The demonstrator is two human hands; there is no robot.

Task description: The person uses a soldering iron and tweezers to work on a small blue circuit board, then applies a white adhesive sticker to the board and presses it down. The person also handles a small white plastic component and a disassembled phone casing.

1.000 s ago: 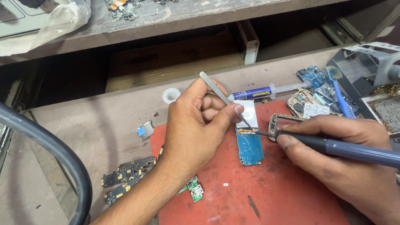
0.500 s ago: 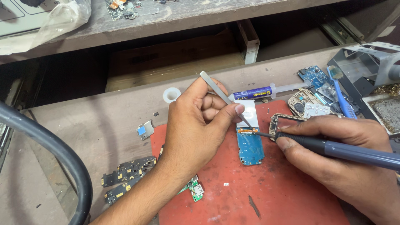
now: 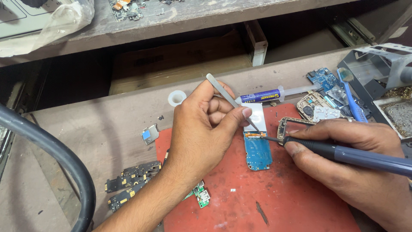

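A blue phone circuit board (image 3: 258,151) lies on a red work mat (image 3: 274,202), with a white screen part at its top end. My left hand (image 3: 206,129) grips metal tweezers (image 3: 223,93) whose tips press on an orange flex strip at the board's upper edge. My right hand (image 3: 343,167) holds a dark blue soldering iron (image 3: 352,155) like a pen. Its fine tip touches the same orange strip from the right.
A flux syringe (image 3: 274,93), a white ring (image 3: 177,98) and a small metal shield (image 3: 149,134) lie on the brown bench. Loose black boards (image 3: 128,182) sit at left by a thick black hose (image 3: 56,159). Phone frames, blue boards, a blue toothbrush (image 3: 349,96) and a grey metal stand (image 3: 377,64) crowd the right.
Almost nothing differs. Both hands stay over the board, with the tweezers and iron tip on the orange strip.
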